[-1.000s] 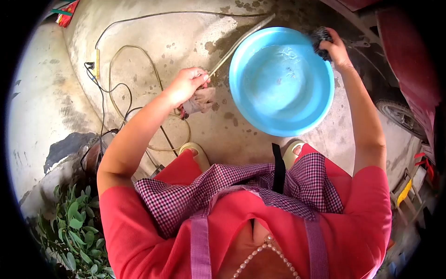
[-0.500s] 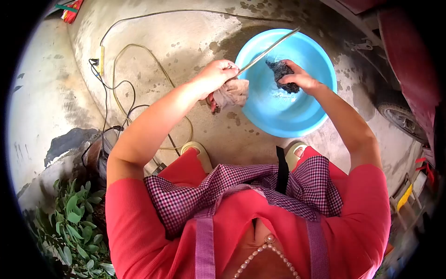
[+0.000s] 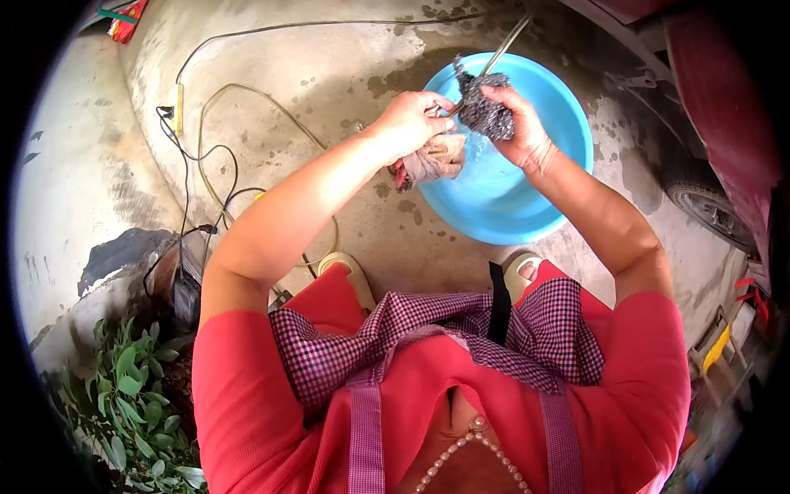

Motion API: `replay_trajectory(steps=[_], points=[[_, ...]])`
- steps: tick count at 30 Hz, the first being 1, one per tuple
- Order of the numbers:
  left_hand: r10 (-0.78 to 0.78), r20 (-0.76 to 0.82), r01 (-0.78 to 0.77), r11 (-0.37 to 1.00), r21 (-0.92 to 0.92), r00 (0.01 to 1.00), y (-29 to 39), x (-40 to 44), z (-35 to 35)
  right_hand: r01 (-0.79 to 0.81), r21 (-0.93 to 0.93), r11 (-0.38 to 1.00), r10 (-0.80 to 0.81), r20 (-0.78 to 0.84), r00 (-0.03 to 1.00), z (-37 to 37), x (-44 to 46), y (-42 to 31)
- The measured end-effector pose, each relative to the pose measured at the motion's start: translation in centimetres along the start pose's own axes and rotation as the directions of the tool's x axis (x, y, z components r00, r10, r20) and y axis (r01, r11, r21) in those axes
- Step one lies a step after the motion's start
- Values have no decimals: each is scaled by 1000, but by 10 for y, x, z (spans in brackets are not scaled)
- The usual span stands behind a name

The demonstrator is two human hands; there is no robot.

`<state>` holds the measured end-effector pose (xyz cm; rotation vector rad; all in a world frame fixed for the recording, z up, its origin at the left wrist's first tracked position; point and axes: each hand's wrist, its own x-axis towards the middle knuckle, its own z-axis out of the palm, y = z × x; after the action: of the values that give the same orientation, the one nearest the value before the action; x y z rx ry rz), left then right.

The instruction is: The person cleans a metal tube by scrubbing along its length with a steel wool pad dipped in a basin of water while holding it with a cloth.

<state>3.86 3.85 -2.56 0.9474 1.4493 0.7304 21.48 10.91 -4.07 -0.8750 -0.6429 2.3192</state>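
Note:
My left hand (image 3: 415, 123) is closed around the near end of a long, thin metal-looking rod (image 3: 508, 43), whose exact kind I cannot make out. A crumpled beige and reddish cloth (image 3: 436, 158) hangs just below those fingers, bunched at the same end. In my right hand (image 3: 522, 128) is a dark grey, shaggy scrubbing cloth (image 3: 491, 107), gripped around the rod close to the left fingers. Both hands are over the left part of a light-blue plastic basin (image 3: 576, 165) with water in it. The scrubbing cloth hides the rod's middle.
Cables and a pale hose (image 3: 284, 123) loop over the concrete floor (image 3: 346, 66) on the left. A leafy plant (image 3: 132, 395) grows at lower left. At right stands a red vehicle part with a wheel (image 3: 712, 202). My slippered feet (image 3: 350, 276) flank the basin's near side.
My right hand has lifted the grey scrubbing cloth from the basin's water and brought it left onto the rod. My left hand has shifted right and slightly up, and the rod points more steeply away.

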Motion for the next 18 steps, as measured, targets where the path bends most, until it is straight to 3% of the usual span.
replay_trajectory(steps=[2, 5, 7, 10, 13, 16, 18], points=[[58, 7, -58, 995, 82, 998, -10, -5, -7, -5, 74, 997, 9, -61, 998, -3, 5, -8], [-50, 8, 50, 997, 50, 999, -24, -10, -23, 31, 103, 994, -21, -100, 995, 2, 0, -24], [-77, -30, 77, 997, -21, 997, -24, -13, -21, 7, 77, 997, -4, -38, 999, 4, -3, -16], [-47, -5, 47, 994, 95, 999, -21, -3, -17, -33, 45, 998, 30, 66, 997, 19, -7, 3], [-29, 26, 29, 1000, 1, 999, -18, -2, -10, 94, -55, 994, -99, -108, 989, 33, -5, 25], [-18, 62, -3, 948, 319, 998, -11, -13, -6, -56, -194, 979, 12, -221, 975, 31, 3, 16], [22, 75, -49, 924, 379, 997, -9, -13, -3, -46, -250, 967, -28, -286, 958, 26, 12, 13]])
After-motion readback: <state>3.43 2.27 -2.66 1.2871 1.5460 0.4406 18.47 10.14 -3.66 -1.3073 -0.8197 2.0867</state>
